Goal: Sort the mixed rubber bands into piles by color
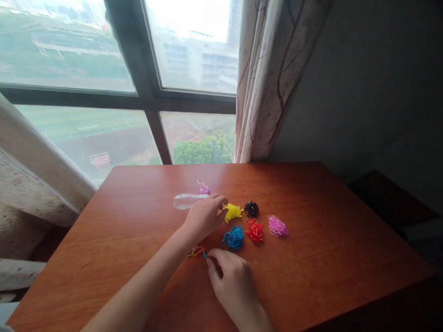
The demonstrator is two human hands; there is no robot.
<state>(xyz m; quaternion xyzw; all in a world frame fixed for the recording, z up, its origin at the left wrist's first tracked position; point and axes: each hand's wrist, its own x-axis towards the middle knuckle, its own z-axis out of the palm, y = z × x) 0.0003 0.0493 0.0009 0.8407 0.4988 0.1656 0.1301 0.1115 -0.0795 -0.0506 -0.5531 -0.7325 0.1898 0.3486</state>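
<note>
your left hand curled at the yellow bands, grip impossible to tell, your right hand pinching a blue band, on a brown table

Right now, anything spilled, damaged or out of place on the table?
Nothing stands out. The yellow pile, black pile, blue pile, red pile and pink pile are loose but sorted by colour, so none looks spilled. Fine damage: too small to tell.

Five heaps of bands lie on the table (the window stands behind).
</note>
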